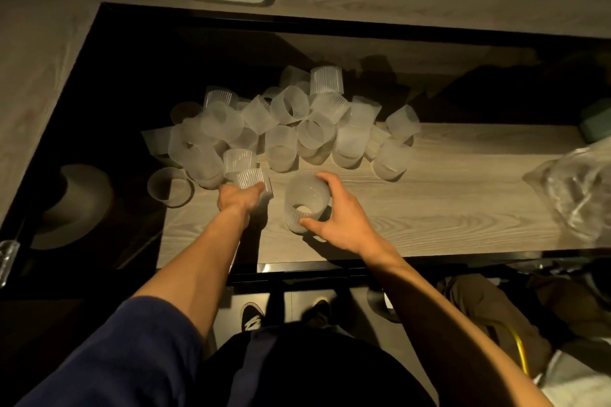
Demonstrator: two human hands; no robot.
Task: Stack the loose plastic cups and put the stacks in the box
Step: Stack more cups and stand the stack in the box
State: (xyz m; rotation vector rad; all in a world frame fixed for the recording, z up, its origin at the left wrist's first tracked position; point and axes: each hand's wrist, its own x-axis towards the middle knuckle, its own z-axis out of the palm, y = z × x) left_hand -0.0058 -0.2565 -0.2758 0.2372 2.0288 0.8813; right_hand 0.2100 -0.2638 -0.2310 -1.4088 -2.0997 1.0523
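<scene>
While my right hand [340,220] grasps 1 frosted cup [305,195], mouth tilted toward 6 o'clock, my left hand [236,200], at its 9 o'clock, grasps a ribbed cup [250,178] beside the pile [297,129].

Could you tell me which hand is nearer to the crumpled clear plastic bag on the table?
Right: the right hand, gripping a frosted cup, is left of the bag. The left hand is farther left, holding a ribbed cup by the pile.
</scene>
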